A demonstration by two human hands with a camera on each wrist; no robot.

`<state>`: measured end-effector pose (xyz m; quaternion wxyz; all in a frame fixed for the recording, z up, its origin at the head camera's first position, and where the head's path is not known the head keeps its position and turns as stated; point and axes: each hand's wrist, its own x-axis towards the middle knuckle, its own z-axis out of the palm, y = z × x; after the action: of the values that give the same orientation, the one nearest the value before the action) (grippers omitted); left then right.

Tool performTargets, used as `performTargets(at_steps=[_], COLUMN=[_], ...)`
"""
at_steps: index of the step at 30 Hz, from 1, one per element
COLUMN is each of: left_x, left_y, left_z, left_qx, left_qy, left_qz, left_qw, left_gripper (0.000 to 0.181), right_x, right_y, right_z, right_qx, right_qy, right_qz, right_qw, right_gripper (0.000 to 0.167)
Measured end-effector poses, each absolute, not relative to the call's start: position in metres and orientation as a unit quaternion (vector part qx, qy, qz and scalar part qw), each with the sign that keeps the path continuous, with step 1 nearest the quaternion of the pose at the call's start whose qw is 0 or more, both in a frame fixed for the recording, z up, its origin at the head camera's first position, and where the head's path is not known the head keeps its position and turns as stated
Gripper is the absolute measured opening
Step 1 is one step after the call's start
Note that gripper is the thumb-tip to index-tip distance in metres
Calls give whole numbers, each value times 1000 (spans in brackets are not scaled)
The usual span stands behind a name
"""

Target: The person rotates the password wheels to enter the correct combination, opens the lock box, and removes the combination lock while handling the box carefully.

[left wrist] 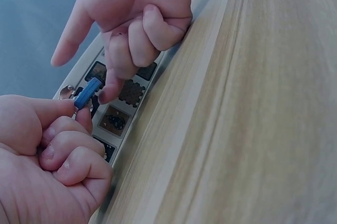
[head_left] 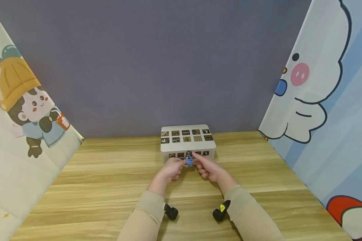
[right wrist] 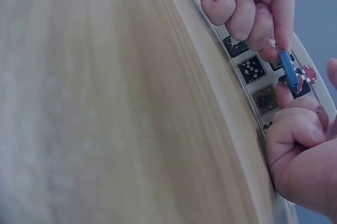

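Observation:
A small blue padlock (head_left: 189, 160) stands at the metal latch (right wrist: 309, 74) on the front of a white box (head_left: 187, 145). My left hand (head_left: 171, 168) pinches the padlock from the left, its other fingers curled in. From the right, my right hand (head_left: 209, 168) reaches a fingertip (left wrist: 108, 92) to the padlock's side, or very close to it. Its other extended digit (left wrist: 68, 47) points past the lock at the box, apart from that fingertip, and the remaining fingers are folded. Whether the shackle is fastened cannot be made out.
Small dark square pictures cover the box's lid and front. The box stands on a wood-grain table (head_left: 108, 187) against a grey back panel (head_left: 169, 67). Cartoon-printed cloths (head_left: 313, 110) flank the table. Each wrist carries a small black camera (head_left: 171, 212).

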<state>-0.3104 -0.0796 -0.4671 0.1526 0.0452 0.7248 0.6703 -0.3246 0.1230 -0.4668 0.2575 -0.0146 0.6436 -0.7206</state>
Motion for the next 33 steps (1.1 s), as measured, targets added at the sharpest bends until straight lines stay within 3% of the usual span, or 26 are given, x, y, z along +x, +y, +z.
performTargets(at_steps=[6, 18, 33], left_x=[-310, -309, -309], left_y=[-80, -80, -80], left_z=[-467, -465, -464], left_qx=[44, 44, 47], left_qy=[726, 726, 725], left_qz=[670, 668, 670], left_qw=[151, 157, 152], left_gripper=[27, 29, 22], right_x=[-324, -324, -327], right_y=[119, 112, 103], right_z=[-467, -469, -475], right_qx=[-20, -28, -31], right_qy=[639, 635, 663], right_qz=[-724, -728, -712], right_qw=[259, 258, 231], right_gripper=[50, 20, 17])
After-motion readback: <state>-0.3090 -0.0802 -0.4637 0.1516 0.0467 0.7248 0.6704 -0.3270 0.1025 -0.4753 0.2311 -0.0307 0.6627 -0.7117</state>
